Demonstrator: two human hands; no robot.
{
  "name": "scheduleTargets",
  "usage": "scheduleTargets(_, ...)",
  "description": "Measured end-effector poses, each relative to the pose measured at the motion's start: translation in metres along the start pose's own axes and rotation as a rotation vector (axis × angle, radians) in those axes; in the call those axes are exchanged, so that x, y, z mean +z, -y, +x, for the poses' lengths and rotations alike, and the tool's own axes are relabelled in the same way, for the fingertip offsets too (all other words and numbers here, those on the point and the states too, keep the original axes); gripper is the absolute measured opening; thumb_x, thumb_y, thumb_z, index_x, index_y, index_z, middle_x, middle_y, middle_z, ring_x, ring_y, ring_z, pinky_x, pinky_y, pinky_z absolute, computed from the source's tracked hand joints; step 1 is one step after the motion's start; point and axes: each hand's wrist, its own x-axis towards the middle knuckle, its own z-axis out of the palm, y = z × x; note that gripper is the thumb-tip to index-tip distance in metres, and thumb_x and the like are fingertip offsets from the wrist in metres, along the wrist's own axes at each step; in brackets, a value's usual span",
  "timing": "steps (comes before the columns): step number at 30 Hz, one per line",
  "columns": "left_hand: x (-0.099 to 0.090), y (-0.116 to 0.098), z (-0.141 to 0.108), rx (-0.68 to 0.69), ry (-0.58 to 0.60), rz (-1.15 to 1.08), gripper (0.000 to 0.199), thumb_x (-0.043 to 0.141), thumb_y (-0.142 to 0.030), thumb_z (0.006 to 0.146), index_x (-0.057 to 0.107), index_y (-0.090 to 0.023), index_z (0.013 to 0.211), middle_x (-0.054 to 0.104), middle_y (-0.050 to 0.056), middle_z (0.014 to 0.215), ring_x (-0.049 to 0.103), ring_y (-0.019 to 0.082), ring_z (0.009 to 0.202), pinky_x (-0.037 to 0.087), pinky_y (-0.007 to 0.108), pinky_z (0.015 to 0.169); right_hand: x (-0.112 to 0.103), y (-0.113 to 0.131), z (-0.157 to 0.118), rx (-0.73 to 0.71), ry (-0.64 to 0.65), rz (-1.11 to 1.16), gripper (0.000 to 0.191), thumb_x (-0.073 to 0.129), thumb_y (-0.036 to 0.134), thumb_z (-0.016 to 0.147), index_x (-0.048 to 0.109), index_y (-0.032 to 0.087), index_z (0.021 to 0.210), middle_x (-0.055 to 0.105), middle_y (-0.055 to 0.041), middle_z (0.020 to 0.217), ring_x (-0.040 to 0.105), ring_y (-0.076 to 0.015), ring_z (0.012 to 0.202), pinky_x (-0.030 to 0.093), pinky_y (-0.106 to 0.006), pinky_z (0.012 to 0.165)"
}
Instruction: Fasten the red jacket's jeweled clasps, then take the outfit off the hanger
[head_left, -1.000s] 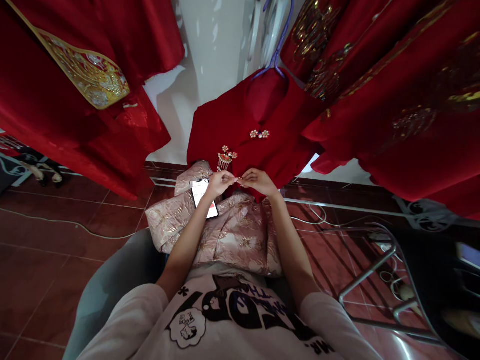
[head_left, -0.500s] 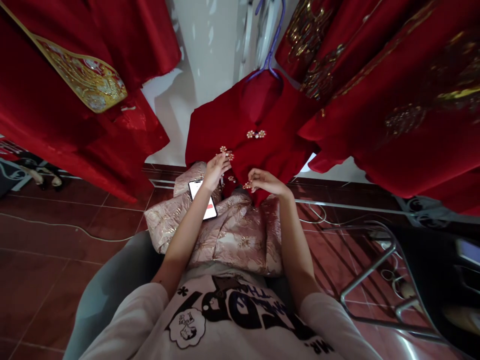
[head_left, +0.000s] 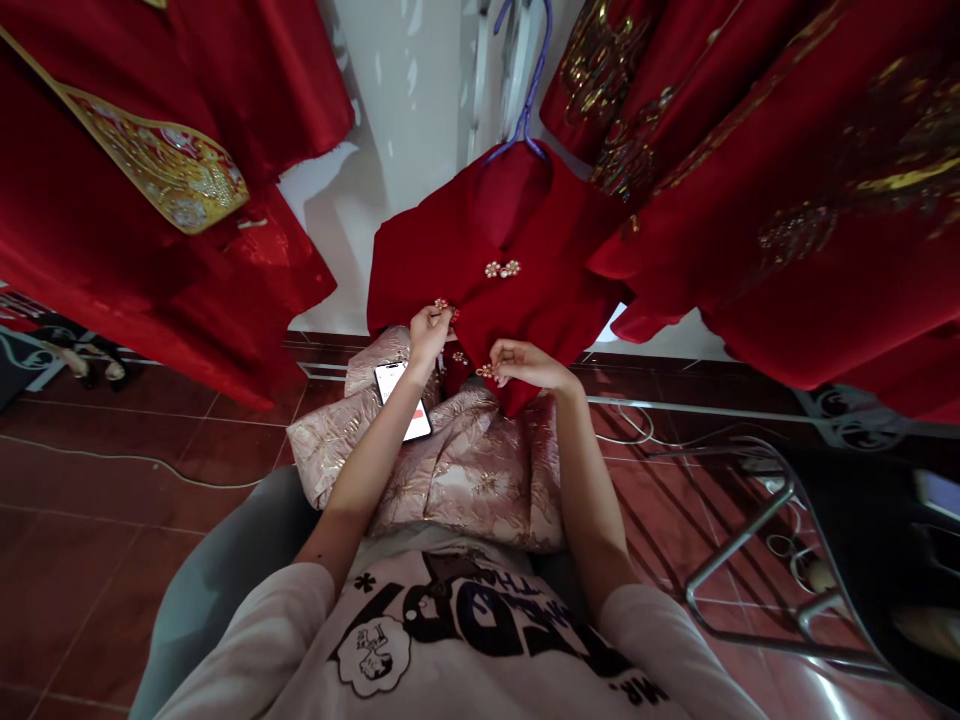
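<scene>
A red garment (head_left: 540, 220) hangs from a purple hanger (head_left: 523, 110) in front of me. Near its neck a jewelled clasp (head_left: 502, 269) joins the two front edges. My left hand (head_left: 429, 338) pinches the garment's left front edge at a flower-shaped ornament (head_left: 441, 305). On the other edge, lower down, my right hand (head_left: 525, 363) has its fingers curled round another beaded ornament (head_left: 485, 371). Between my hands sits one more flower ornament (head_left: 460, 357). The front edges are apart below the clasp.
Pink brocade cloth (head_left: 480, 480) covers my lap, with a lit phone (head_left: 403, 400) on it. Red embroidered garments (head_left: 300, 90) hang at both sides. A metal-framed black chair (head_left: 832, 520) stands at the right, and cables (head_left: 180, 472) cross the tiled floor.
My left hand has closed its fingers at the left edge's ornament and turned slightly. My right hand stays at its ornament. The whole view has shifted a little.
</scene>
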Motion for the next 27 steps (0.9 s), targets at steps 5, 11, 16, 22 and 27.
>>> scheduleTargets(5, -0.005, -0.001, -0.001, -0.053, 0.04, -0.07, 0.011, 0.065, -0.01, 0.09, 0.06, -0.015, 0.081, 0.068, -0.001, 0.076, 0.063, 0.007, 0.066, 0.057, 0.021, 0.071, 0.0, -0.001, 0.0, -0.015, 0.001, -0.021, 0.02, 0.07, 0.029, 0.071, 0.054, 0.019, 0.08, 0.062, 0.003, 0.068, 0.059, -0.0097, 0.061, 0.049, -0.024, 0.062)
scheduleTargets(11, -0.014, -0.005, -0.008, -0.16, 0.162, -0.192, 0.009, 0.068, -0.027, 0.094, 0.069, -0.018, 0.094, 0.074, 0.004, 0.101, 0.069, 0.01, 0.086, 0.055, 0.017, 0.077, -0.002, -0.002, -0.001, 0.026, 0.071, -0.027, 0.021, 0.07, 0.029, 0.072, 0.053, 0.019, 0.081, 0.061, 0.0035, 0.069, 0.058, -0.009, 0.063, 0.047, -0.023, 0.063)
scheduleTargets(16, -0.001, -0.014, -0.003, 0.092, 0.401, 0.067, 0.048, 0.049, -0.06, 0.1, 0.071, -0.019, 0.112, 0.072, 0.01, 0.111, 0.068, 0.02, 0.105, 0.055, 0.029, 0.089, -0.006, -0.003, -0.003, 0.089, 0.153, -0.027, 0.019, 0.068, 0.024, 0.07, 0.054, 0.019, 0.081, 0.061, 0.0037, 0.07, 0.059, -0.0087, 0.065, 0.047, -0.023, 0.066)
scheduleTargets(22, 0.023, -0.031, 0.013, 0.833, 0.331, 0.803, 0.033, 0.052, -0.036, 0.103, 0.06, -0.024, 0.133, 0.059, 0.013, 0.13, 0.055, 0.027, 0.122, 0.05, 0.043, 0.103, -0.009, -0.003, -0.005, 0.128, 0.15, -0.029, 0.018, 0.065, 0.022, 0.067, 0.055, 0.019, 0.081, 0.061, 0.0037, 0.071, 0.06, -0.0092, 0.066, 0.047, -0.024, 0.067)
scheduleTargets(27, 0.031, -0.054, 0.018, 1.063, 0.342, 1.154, 0.028, 0.049, -0.033, 0.103, 0.063, -0.019, 0.123, 0.056, 0.018, 0.129, 0.05, 0.037, 0.128, 0.045, 0.057, 0.107, -0.009, 0.001, -0.008, 0.123, 0.135, -0.041, 0.017, 0.066, 0.022, 0.067, 0.056, 0.019, 0.08, 0.062, 0.0033, 0.071, 0.059, -0.0092, 0.066, 0.047, -0.024, 0.066)
